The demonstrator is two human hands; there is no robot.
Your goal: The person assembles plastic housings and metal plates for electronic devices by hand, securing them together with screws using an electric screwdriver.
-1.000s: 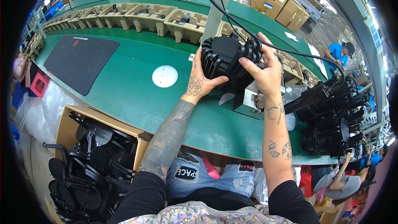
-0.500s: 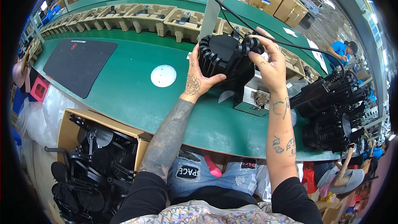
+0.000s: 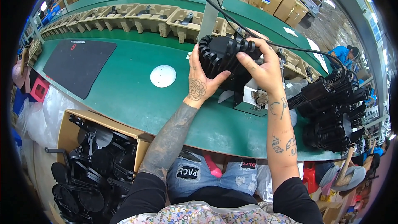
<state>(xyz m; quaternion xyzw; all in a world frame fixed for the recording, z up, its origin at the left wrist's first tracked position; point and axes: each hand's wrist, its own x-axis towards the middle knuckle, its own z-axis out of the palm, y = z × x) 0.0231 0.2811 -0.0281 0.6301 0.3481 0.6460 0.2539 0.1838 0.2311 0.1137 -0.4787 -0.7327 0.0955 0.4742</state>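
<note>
A black, finned, round housing (image 3: 223,49) is between my two hands, raised above the green bench. My left hand (image 3: 200,84) wraps its left side, fingers along the fins and thumb across the front. On the opposite side my right hand (image 3: 265,68) grips it, thumb pressed near the top rim and fingers partly hidden behind. Below and to the right of the housing is a silver and black metal box (image 3: 249,99) with a latch-like fitting. How the housing meets this box is hidden by the hands.
A white disc (image 3: 163,76) and a dark mat (image 3: 78,68) lie leftward. Moulded trays (image 3: 181,28) line the back, behind a metal post (image 3: 211,18). Black cable (image 3: 286,45) crosses by my right hand. Finned black parts (image 3: 327,130) stand right; a carton (image 3: 142,151) of black parts is lower left.
My right hand has shifted slightly left, its thumb coming over the housing's top rim. The housing appears turned a little between my hands. My left hand keeps its hold.
</note>
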